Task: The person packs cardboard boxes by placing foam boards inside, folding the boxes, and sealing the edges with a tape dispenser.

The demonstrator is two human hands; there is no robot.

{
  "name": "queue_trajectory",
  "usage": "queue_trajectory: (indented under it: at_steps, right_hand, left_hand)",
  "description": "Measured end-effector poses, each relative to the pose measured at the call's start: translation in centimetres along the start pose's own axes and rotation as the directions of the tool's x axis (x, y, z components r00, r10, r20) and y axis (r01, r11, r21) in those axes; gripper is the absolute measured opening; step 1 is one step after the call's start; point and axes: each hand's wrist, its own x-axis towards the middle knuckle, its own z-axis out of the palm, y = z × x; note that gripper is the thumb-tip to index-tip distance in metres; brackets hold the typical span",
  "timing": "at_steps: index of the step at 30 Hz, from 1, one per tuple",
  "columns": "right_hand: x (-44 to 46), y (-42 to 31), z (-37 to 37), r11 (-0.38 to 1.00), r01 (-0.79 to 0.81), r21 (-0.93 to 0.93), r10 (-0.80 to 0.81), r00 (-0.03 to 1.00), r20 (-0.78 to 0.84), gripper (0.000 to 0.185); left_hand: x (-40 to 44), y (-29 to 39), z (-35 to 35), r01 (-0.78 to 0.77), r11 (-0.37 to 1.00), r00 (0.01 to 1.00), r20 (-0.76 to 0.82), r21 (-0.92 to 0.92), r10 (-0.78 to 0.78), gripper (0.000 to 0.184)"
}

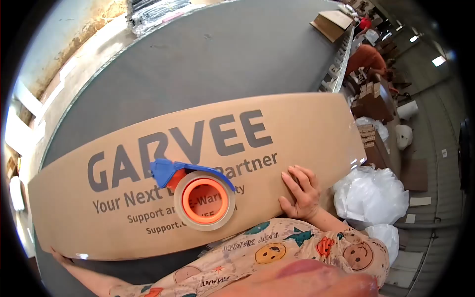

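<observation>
A long cardboard box [316,128] printed with GARVEE lies across the grey table in front of me. On its top rests a tape dispenser [183,174], blue and orange, with a roll of clear tape [228,213] on it. My right hand [302,195] lies on the near edge of the box toward the right, fingers spread and bent a little on the cardboard. At the box's lower left corner is my left hand [60,258], mostly hidden at the edge, its fingers not clear to see.
The grey table [208,59] extends beyond the box. A small open carton [332,24] stands at its far right corner. White plastic bags [371,195] are right of the box. Another person in orange [366,58] bends near stacked cartons [372,101] at the upper right.
</observation>
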Motion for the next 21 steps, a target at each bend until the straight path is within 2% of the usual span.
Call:
queue_trajectory:
  at_steps: [1,3,5,7,8,9,10,11,12,13,14,16,17,18,20,21]
  right_hand:
    - [0.1,-0.2,0.0,1.000,0.008,0.021,-0.008,1.000,-0.019,0.045]
    - [2.7,1.9,1.4,0.995,0.026,0.092,-0.021,0.998,-0.057,0.040]
    - [5.2,6.0,4.1,0.952,0.175,0.250,-0.105,0.958,-0.268,0.028]
    - [8.8,10.2,6.2,0.926,0.277,0.257,-0.177,0.919,-0.353,0.019]
    - [11.3,11.8,6.9,0.919,0.273,0.283,-0.156,0.914,-0.375,0.017]
    - [13.7,14.2,8.4,0.918,0.361,0.166,-0.262,0.863,-0.433,0.017]
    - [16.1,15.7,9.4,0.921,0.378,-0.093,-0.380,0.822,-0.425,0.016]
    - [19.1,17.1,9.8,0.907,0.418,-0.054,-0.404,0.827,-0.391,0.016]
    - [21.5,18.6,11.1,0.913,0.398,-0.084,-0.399,0.835,-0.380,0.016]
    - [24.0,21.2,13.8,0.898,0.334,-0.288,-0.428,0.817,-0.387,0.024]
    - [26.3,22.5,15.1,0.932,0.214,-0.293,-0.320,0.867,-0.383,0.027]
    - [31.3,22.0,15.7,0.942,-0.020,-0.336,-0.094,0.943,-0.318,0.032]
    - [33.0,21.3,15.6,0.914,-0.135,-0.382,0.034,0.965,-0.260,0.034]
    - [35.2,21.2,16.7,0.933,-0.078,-0.352,-0.014,0.967,-0.254,0.034]
    - [39.2,20.2,19.8,0.994,-0.018,-0.108,-0.025,0.921,-0.388,0.034]
    - [39.0,17.2,18.1,0.997,0.019,-0.070,-0.044,0.923,-0.383,0.034]
  left_hand:
    - [-1.5,-0.1,-0.8,-0.017,1.000,1.000,-0.017,0.016,0.017,0.046]
    - [-9.6,-0.5,1.3,-0.057,0.989,0.984,-0.162,0.139,0.079,0.062]
    - [-14.0,-2.3,-2.8,-0.003,0.988,0.977,-0.212,0.157,0.037,0.062]
    - [-20.9,-4.5,-5.3,-0.028,0.999,0.979,-0.203,0.028,0.033,0.066]
    - [-26.2,-5.5,-4.7,-0.073,0.995,0.965,-0.247,0.065,0.087,0.068]
    - [-32.2,-6.3,-3.3,-0.104,0.988,0.942,-0.306,0.116,0.135,0.070]
    - [-37.7,-6.9,-2.3,-0.107,0.987,0.916,-0.374,0.121,0.145,0.070]
    - [-42.5,-8.1,-1.5,-0.117,0.987,0.882,-0.445,0.110,0.154,0.070]
    - [-46.8,-10.2,-2.2,-0.132,0.984,0.867,-0.468,0.119,0.173,0.068]
    - [-51.3,-11.9,-2.8,-0.141,0.982,0.853,-0.489,0.123,0.184,0.066]
    - [-56.3,-12.9,-2.0,-0.142,0.984,0.809,-0.560,0.108,0.178,0.066]
    - [-65.6,-14.2,0.8,-0.042,0.997,0.887,-0.457,0.067,0.068,0.059]
    - [-69.4,-15.8,1.7,-0.050,0.998,0.852,-0.520,0.041,0.064,0.059]
    - [-72.9,-16.8,2.3,-0.014,1.000,0.859,-0.512,0.029,0.026,0.057]
    - [-78.3,-17.8,4.5,0.024,1.000,0.878,-0.479,0.019,-0.012,0.056]
    - [-79.9,-17.9,3.3,0.057,0.995,0.927,-0.373,0.078,-0.024,0.055]
